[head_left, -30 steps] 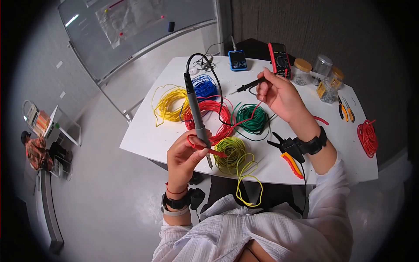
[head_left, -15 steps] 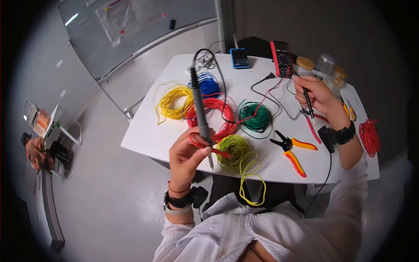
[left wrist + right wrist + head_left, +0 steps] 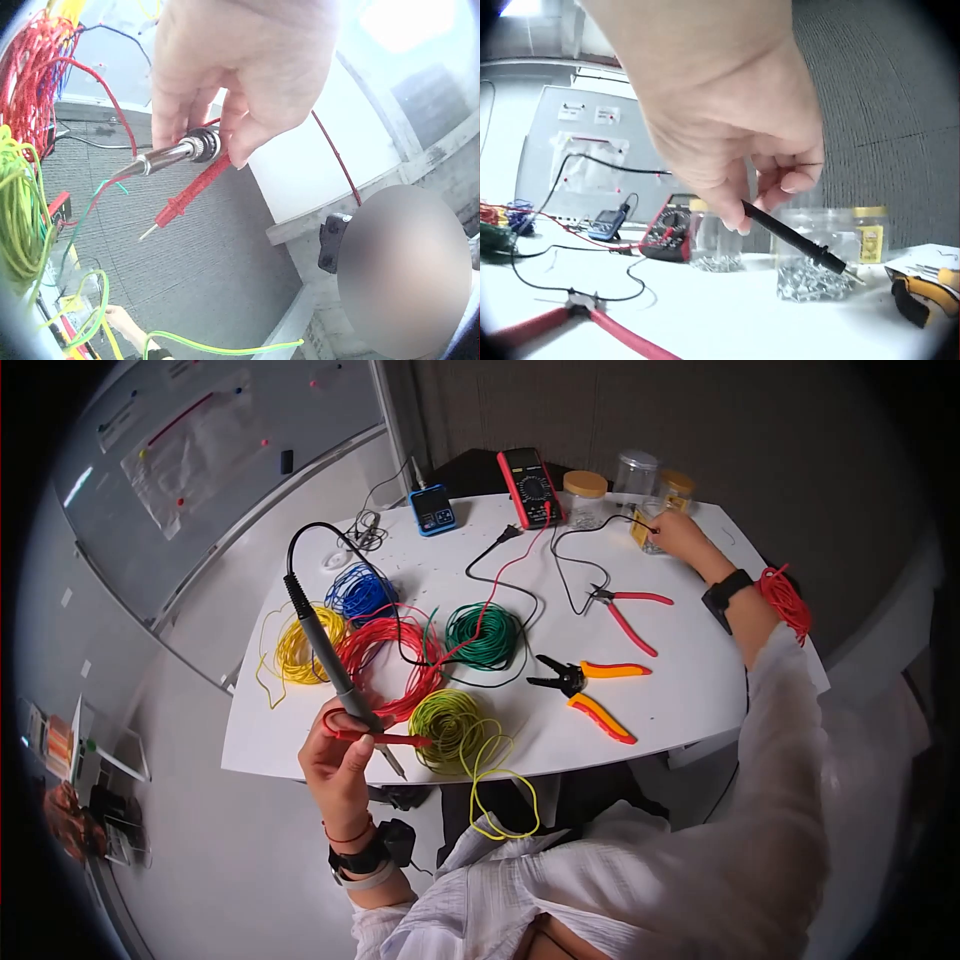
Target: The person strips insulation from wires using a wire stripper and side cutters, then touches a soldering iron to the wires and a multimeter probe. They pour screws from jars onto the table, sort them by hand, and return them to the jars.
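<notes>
My left hand point(image 3: 338, 775) holds a grey soldering iron point(image 3: 330, 655) and a red multimeter probe point(image 3: 405, 740) above the table's front left edge. In the left wrist view the iron's metal tip point(image 3: 154, 159) and the probe's tip point down the same way, apart from each other. Reaching to the far right, my right hand point(image 3: 688, 543) pinches a black multimeter probe point(image 3: 795, 240) between thumb and fingers. That probe slants down, overlapping a clear jar of screws point(image 3: 802, 285) in the right wrist view. A red multimeter point(image 3: 531, 488) stands at the back with both leads running from it.
Blue point(image 3: 362, 592), yellow point(image 3: 300, 650), red point(image 3: 370, 695), green point(image 3: 482, 635) and yellow-green wire coils point(image 3: 445, 730) lie on the left. Wire strippers point(image 3: 570, 680) and red-handled cutters point(image 3: 635, 632) lie mid-table. A blue instrument point(image 3: 432, 510) stands at the back; another red coil point(image 3: 783, 603) is at right.
My right hand has carried the black probe from mid-table rightward and back to the jars. The head view has turned right. My left hand keeps its hold on the iron and red probe.
</notes>
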The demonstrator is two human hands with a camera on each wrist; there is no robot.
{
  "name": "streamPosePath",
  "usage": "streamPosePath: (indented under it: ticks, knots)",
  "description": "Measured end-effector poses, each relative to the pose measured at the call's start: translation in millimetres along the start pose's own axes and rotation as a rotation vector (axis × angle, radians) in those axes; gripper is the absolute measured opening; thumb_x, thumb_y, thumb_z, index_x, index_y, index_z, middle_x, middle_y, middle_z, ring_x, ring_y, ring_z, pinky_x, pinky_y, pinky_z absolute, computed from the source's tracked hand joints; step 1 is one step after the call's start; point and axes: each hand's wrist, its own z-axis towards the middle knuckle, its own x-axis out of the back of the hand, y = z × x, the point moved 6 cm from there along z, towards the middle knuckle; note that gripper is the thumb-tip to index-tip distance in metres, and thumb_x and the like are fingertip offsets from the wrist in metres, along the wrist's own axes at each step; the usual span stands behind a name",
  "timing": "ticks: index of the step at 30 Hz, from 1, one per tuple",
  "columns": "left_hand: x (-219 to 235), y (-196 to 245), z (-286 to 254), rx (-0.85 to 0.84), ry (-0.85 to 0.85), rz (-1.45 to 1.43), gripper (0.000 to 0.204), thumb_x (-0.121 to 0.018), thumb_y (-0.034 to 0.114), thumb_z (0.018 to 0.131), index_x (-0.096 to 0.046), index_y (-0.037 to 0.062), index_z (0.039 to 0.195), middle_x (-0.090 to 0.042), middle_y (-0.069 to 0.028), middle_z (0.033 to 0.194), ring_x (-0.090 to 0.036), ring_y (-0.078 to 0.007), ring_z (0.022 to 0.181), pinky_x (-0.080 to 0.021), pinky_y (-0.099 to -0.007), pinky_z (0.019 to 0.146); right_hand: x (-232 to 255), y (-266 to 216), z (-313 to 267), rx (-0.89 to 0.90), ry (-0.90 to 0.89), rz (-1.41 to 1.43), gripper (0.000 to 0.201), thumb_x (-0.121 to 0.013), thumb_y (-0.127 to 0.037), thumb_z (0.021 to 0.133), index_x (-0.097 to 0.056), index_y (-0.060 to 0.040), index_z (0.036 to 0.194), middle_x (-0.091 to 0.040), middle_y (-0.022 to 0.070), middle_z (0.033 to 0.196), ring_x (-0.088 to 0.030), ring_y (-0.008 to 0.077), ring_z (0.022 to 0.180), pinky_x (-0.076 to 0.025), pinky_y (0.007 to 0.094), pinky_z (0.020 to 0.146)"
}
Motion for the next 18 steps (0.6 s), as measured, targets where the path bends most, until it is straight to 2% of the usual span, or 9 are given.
streamPosePath:
  ticks: [2, 3, 5, 6, 9, 13, 18]
  knots:
    - [-0.5, -0.3, -0.2, -0.008, -0.009, 0.013, 0.014, -0.062, 0.003, 0.075, -0.055, -0.0063, 0.083, -0.052, -0.0135, 0.105, -0.055, -0.0202, 0.09, -0.05, -0.0384, 0.08, -16.1, 13.7, 0.8, -0.159, -0.115, -0.043, 0.019, -0.06, -0.019, 0.073, -0.065, -0.0018, 0.079, -0.062, 0.0182, 0.08, -0.061, 0.0303, 0.076, -0.047, 0.0392, 0.066]
    - [-0.2, 0.0, -0.2, -0.017, -0.015, 0.033, 0.014, -0.062, 0.003, 0.075, -0.055, -0.0061, 0.083, -0.052, -0.0133, 0.105, -0.055, -0.0199, 0.09, -0.049, -0.0368, 0.08, -26.8, 17.3, 4.4, -0.161, -0.111, -0.045, 0.019, -0.06, -0.019, 0.073, -0.065, -0.0018, 0.079, -0.062, 0.0182, 0.08, -0.061, 0.0303, 0.076, -0.047, 0.0392, 0.066]
    - [2.0, -0.6, -1.4, -0.009, 0.0, 0.041, 0.014, -0.062, 0.004, 0.075, -0.055, -0.0055, 0.083, -0.052, -0.0131, 0.105, -0.055, -0.0198, 0.09, -0.049, -0.0352, 0.08, -51.0, 22.3, 10.8, -0.105, -0.171, -0.254, 0.019, -0.058, -0.017, 0.074, -0.065, -0.0019, 0.082, -0.063, 0.0183, 0.082, -0.061, 0.0317, 0.079, -0.049, 0.0392, 0.07]
    - [3.9, -1.3, -2.3, 0.003, 0.014, 0.053, 0.014, -0.063, 0.004, 0.076, -0.055, -0.005, 0.083, -0.052, -0.0128, 0.105, -0.055, -0.0196, 0.091, -0.048, -0.0336, 0.081, -54.5, 18.9, 10.4, -0.153, -0.218, -0.233, 0.02, -0.055, -0.014, 0.074, -0.065, -0.0015, 0.087, -0.063, 0.0183, 0.086, -0.061, 0.0325, 0.083, -0.049, 0.0387, 0.073]
    - [5.4, 4.8, -4.4, -0.036, -0.021, 0.113, 0.014, -0.057, 0.007, 0.08, -0.051, -0.0027, 0.088, -0.054, -0.0174, 0.104, -0.055, -0.0212, 0.093, -0.047, -0.0367, 0.082, -61.6, 11.9, 9.2, -0.144, -0.318, -0.312, 0.022, -0.054, -0.012, 0.075, -0.064, -0.0008, 0.091, -0.063, 0.0179, 0.091, -0.061, 0.0319, 0.086, -0.049, 0.0384, 0.074]
    - [5.8, 3.7, -6.9, -0.008, -0.017, 0.091, 0.013, -0.056, 0.006, 0.08, -0.051, -0.0026, 0.088, -0.054, -0.0175, 0.106, -0.055, -0.0206, 0.093, -0.047, -0.0355, 0.082, -56.8, 31.6, 4.7, -0.243, -0.269, -0.298, 0.022, -0.051, -0.008, 0.075, -0.063, 0.0002, 0.092, -0.062, 0.0176, 0.095, -0.06, 0.0308, 0.091, -0.048, 0.0381, 0.077]
    - [7.0, 1.0, -5.1, -0.013, -0.02, 0.117, 0.013, -0.056, 0.005, 0.08, -0.051, -0.0027, 0.089, -0.053, -0.0165, 0.107, -0.054, -0.0196, 0.093, -0.045, -0.0331, 0.083, -65.6, 45.8, 4.0, -0.265, -0.271, -0.289, 0.02, -0.051, -0.008, 0.075, -0.064, 0.0001, 0.089, -0.062, 0.0185, 0.094, -0.06, 0.031, 0.09, -0.048, 0.0375, 0.077]
